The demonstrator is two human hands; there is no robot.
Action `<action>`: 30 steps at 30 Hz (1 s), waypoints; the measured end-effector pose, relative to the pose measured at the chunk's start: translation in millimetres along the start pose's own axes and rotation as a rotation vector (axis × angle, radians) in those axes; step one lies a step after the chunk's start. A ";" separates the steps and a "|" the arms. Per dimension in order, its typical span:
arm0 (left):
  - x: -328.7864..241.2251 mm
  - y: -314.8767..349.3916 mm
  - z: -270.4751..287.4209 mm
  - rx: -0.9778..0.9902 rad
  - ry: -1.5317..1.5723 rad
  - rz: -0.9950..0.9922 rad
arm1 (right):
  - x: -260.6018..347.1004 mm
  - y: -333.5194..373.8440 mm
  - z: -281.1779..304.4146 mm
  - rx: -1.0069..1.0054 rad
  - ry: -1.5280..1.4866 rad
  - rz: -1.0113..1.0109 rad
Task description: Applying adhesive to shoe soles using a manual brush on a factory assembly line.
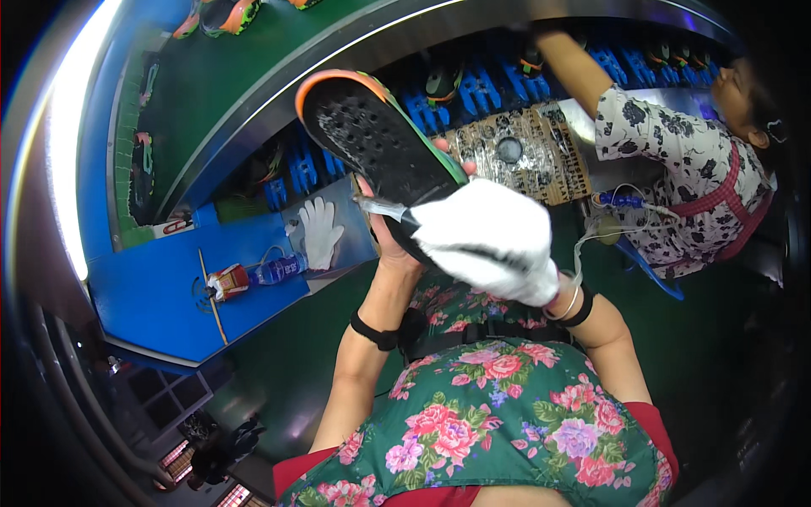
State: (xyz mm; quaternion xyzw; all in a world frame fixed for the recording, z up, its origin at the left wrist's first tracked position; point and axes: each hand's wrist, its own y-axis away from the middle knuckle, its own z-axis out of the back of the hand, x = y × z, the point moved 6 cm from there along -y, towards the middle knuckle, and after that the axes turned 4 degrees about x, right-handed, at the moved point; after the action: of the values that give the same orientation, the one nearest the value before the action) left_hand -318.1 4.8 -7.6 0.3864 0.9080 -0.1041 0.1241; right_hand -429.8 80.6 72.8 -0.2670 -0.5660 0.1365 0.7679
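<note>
My bare left hand [390, 242] is wrapped around a shoe [359, 135], its black underside facing up and edged in orange and green. Rows of small dark dots mark the front part of that underside. In a white glove, my right hand [486, 241] is closed over the heel end. A slim tool with a pale, translucent tip [384, 209] sticks out of the glove and lies across the shoe. Its handle is hidden, so I cannot tell its exact kind. A dark smear runs along the glove.
Beyond my hands, blue racks [480, 91] hold more shoes beside a curved metal rail. A blue table [160, 283] at left carries a spare white glove [319, 232] and a bottle [279, 269]. A taped cardboard sheet [553, 160] lies ahead. A co-worker [667, 160] reaches in at right.
</note>
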 end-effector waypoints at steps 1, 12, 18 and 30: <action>-1.7 -1.0 2.9 -0.052 0.061 0.000 | -6.5 0.7 -0.6 -0.017 -0.114 -0.107; -12.8 -13.9 -10.6 0.072 0.212 -0.008 | 2.4 3.8 -4.5 -0.110 -0.038 -0.073; -21.2 -13.8 -12.0 0.050 0.202 -0.082 | 9.2 6.5 -14.5 0.125 -0.147 0.016; -33.3 -3.6 0.7 0.026 0.093 -0.039 | -16.2 13.6 -10.6 -0.029 -0.385 -0.286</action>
State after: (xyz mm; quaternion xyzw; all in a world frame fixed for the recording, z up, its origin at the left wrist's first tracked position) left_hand -298.3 -20.4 2.3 0.3748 0.9187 -0.1002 0.0746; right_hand -423.9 80.7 49.9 -0.1640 -0.7358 0.0666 0.6537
